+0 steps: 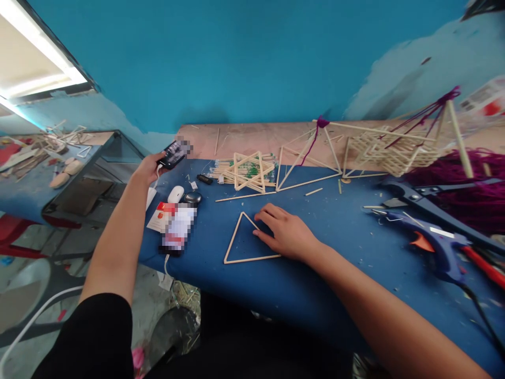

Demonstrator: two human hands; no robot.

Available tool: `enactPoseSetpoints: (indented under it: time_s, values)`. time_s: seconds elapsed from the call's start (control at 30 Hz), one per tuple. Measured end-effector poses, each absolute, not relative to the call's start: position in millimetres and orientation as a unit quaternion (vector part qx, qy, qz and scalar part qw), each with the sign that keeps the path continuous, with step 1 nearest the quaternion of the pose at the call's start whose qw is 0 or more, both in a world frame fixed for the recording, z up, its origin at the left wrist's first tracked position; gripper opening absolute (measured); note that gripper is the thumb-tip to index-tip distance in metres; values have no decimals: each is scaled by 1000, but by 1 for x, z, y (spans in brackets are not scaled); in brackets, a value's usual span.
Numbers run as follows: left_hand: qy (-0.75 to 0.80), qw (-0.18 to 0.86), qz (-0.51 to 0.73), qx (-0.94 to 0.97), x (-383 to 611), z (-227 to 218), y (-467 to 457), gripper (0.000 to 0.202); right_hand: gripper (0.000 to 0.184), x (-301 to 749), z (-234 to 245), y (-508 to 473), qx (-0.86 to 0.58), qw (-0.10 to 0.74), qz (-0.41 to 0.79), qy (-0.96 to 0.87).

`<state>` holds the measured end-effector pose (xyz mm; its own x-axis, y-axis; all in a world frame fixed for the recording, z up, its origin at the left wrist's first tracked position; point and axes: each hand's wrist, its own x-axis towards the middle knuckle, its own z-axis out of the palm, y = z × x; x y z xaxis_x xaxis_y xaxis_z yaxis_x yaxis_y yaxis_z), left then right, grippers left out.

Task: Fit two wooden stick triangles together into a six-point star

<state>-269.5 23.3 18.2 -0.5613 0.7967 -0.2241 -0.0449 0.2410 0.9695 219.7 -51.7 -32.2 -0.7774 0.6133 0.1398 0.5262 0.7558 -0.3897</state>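
My left hand [149, 168] reaches out over the table's left end and grips a black phone [173, 153], its screen tilted up. My right hand [286, 231] lies flat on the blue table [339, 237], fingers spread and pressing on the right side of a triangle made of thin wooden sticks [240, 242]. The palm hides the triangle's right corner.
A white mouse [175, 193], a small round black object [192, 198] and printed cards [173, 221] lie at the left. Stick stars [248, 171], stick pyramids [311, 158] with purple yarn [477, 189], a blue glue gun [430, 239] and large cutters [430, 202] lie behind and right.
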Motion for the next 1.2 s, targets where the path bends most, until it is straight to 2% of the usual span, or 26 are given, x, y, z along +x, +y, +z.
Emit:
enactPoseSetpoints:
  time_s: [0.27,0.67,0.8,0.9,1.2]
  values:
    - [732,384,446,343,-255,9,17,33,22,220,-32,-52,-304,140,173,-926]
    - [766,416,287,398,-259,37,14,43,23,219,-32,-52,-302,135,174,-928]
    - [798,375,224,415,-261,45,7,34,22,220,-32,-51,-303,141,176,-926]
    - [818,316,224,425,-262,50,4,24,21,220,-33,-51,-301,147,175,-926]
    - [824,288,118,473,-272,61,5,31,24,221,-31,-52,-301,142,169,-928]
